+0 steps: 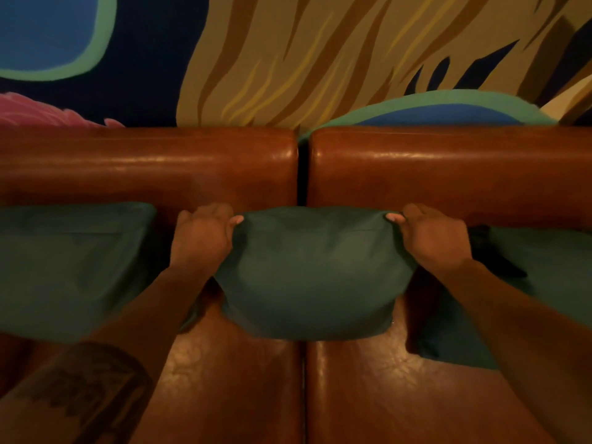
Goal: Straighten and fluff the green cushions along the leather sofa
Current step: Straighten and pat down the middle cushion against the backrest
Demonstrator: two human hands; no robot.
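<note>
Left cushion point(64, 267): matte green cloth, leaning on the sofa point(150, 168) back. Left hand point(200, 238), right hand point(437, 238): each pinches an upper corner of the middle cushion point(314, 274), which straddles the seat seam. Advice: pull corners evenly outward, shake, set upright (glossy brown leather may let it slide). Right cushion point(544, 283): slumped, partly hidden.

Both arms reach forward, left hand point(201, 235) and right hand point(432, 235) each pinching fabric between thumb and curled fingers.
</note>
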